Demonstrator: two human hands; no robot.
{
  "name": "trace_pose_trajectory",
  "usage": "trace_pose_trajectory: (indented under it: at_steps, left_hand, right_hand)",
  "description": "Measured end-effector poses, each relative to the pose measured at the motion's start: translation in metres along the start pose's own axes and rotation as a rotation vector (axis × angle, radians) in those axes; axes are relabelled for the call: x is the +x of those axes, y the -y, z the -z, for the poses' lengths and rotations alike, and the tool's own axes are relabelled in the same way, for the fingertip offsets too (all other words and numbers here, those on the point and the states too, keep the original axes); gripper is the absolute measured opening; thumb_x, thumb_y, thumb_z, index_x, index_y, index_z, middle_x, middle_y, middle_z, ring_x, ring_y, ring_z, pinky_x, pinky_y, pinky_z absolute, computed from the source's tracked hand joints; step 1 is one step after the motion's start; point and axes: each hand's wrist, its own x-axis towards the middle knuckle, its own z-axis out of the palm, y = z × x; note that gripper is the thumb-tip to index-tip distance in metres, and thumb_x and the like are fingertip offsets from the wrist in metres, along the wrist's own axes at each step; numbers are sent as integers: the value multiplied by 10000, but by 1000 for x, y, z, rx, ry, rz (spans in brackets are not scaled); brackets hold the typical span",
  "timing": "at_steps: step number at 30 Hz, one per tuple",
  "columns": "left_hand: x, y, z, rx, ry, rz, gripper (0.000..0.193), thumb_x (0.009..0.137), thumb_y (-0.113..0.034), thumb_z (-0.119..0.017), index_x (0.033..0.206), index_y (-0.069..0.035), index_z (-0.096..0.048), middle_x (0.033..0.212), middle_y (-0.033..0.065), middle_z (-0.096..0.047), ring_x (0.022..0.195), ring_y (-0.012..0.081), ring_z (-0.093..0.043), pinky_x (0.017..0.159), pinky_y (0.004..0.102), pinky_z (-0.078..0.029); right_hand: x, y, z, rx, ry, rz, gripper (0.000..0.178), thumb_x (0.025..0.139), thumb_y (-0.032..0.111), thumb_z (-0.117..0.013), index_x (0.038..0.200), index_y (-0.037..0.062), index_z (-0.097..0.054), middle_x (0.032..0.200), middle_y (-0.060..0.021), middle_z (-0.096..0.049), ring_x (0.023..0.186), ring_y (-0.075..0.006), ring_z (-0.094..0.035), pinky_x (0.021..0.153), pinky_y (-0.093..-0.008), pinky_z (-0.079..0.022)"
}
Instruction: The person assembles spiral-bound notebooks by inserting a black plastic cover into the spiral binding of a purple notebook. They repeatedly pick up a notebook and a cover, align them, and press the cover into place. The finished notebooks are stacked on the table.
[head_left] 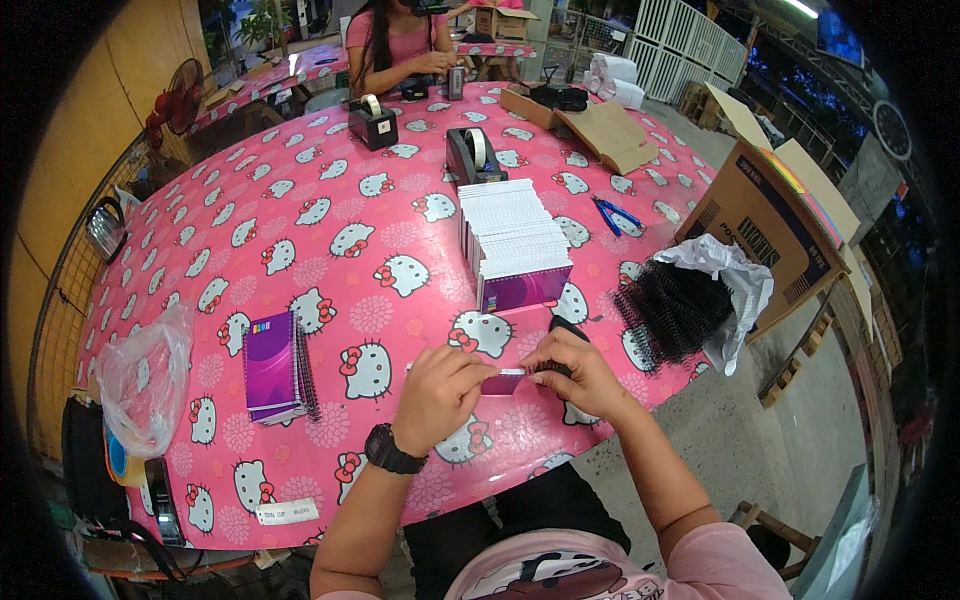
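A small purple-covered notepad (pixel 505 384) stands on edge near the table's front, its white page edge facing up. My left hand (pixel 440 395), with a black watch on the wrist, pinches its left end. At the other end, my right hand (pixel 575 372) has its fingers closed on the pad. Something black (pixel 553 369) shows at the right fingers, perhaps a spiral coil; its kind is unclear. Just beyond my hands, a long row of similar pads (pixel 523 290) stands upright with a purple cover in front. To the left lies a pile of spiral-bound purple notebooks (pixel 272 362).
Black spiral coils (pixel 668 318) spill from white wrapping (pixel 738 285) on the right, beside a large cardboard box (pixel 765 235). Blue-handled pliers (pixel 615 215) and tape dispensers (pixel 373 125) lie farther back. A plastic bag (pixel 148 385) is at left. A person (pixel 395 50) sits opposite.
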Motion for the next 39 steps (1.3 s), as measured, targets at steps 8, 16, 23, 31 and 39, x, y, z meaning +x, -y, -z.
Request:
trace_pose_trajectory:
  at_steps: [8, 16, 23, 31, 39]
  left_hand:
    - [-1, 0, -1, 29, 19, -2, 229, 699, -19, -627, 916, -88, -648, 817, 39, -602, 798, 224, -561, 695, 345, -418]
    - [0, -26, -14, 5, -3, 6, 261, 716, -102, -684, 967, -76, -619, 898, 63, -585, 870, 257, -534, 778, 380, -393]
    - [-7, -19, -19, -26, 141, 24, 220, 761, -167, -669, 950, -75, -603, 874, 68, -567, 870, 253, -536, 795, 377, -382]
    - [-1, -16, -6, -195, 213, 12, 182, 793, -226, -656, 888, -77, -612, 866, 57, -594, 878, 241, -550, 821, 377, -367]
    - [-4, -10, -4, 31, 269, 4, 202, 751, -257, -690, 883, -119, -627, 874, 6, -598, 885, 195, -553, 972, 508, -269]
  right_hand:
    - [-6, -6, 1, 54, 138, -194, 280, 834, 68, -634, 1114, 54, -617, 825, -50, -586, 746, -127, -553, 653, -265, -446]
    - [-6, 8, 4, 47, 170, -102, 359, 940, 137, -524, 1292, 74, -487, 760, -15, -562, 604, -81, -541, 543, -234, -439]
    - [-9, 4, 9, 289, 105, -450, 403, 899, 161, -592, 1283, 86, -491, 923, -47, -592, 814, -151, -598, 692, -285, -478]
    - [-18, -55, 20, -444, 7, -126, 714, 568, 356, -826, 1188, 117, -565, 1359, -196, -392, 1222, -395, -362, 1024, -469, -319]
    - [-8, -54, 12, -525, 40, -205, 761, 517, 421, -820, 1185, 151, -575, 1358, -236, -365, 1198, -443, -361, 1015, -489, -334]
